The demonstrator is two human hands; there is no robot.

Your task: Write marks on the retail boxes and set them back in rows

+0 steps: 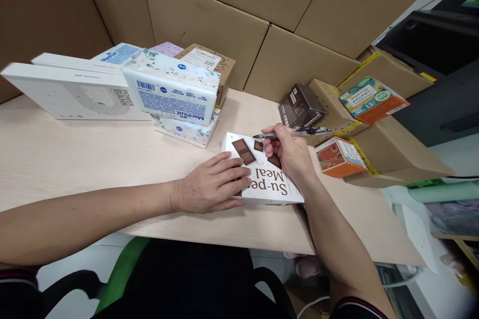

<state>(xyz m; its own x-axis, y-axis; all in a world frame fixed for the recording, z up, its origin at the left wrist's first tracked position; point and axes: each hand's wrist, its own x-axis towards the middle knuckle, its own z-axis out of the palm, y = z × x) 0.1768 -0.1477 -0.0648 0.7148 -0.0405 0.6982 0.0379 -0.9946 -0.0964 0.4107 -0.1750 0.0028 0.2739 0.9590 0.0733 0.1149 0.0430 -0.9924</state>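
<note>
A white box (pixel 262 179) printed with "Su-per Meal" and brown chocolate squares lies flat on the table in front of me, its lettering upside down from my side. My left hand (pixel 217 182) rests on the left part of its top, fingers stretched out and lying flat. Between the thumb and fingers of my right hand (pixel 286 149) is a pen (pixel 267 135), held above the far right part of the box. The pen's tip points left. Whether the tip touches the box I cannot tell.
Tissue packs (pixel 168 89) are stacked at the back left, beside a white power bank box (pixel 75 92). A dark box (pixel 299 107) stands behind my right hand. Rightward are an orange box (pixel 340 157) and an open cardboard carton (pixel 404 152). Cardboard boxes (pixel 209 15) wall the back.
</note>
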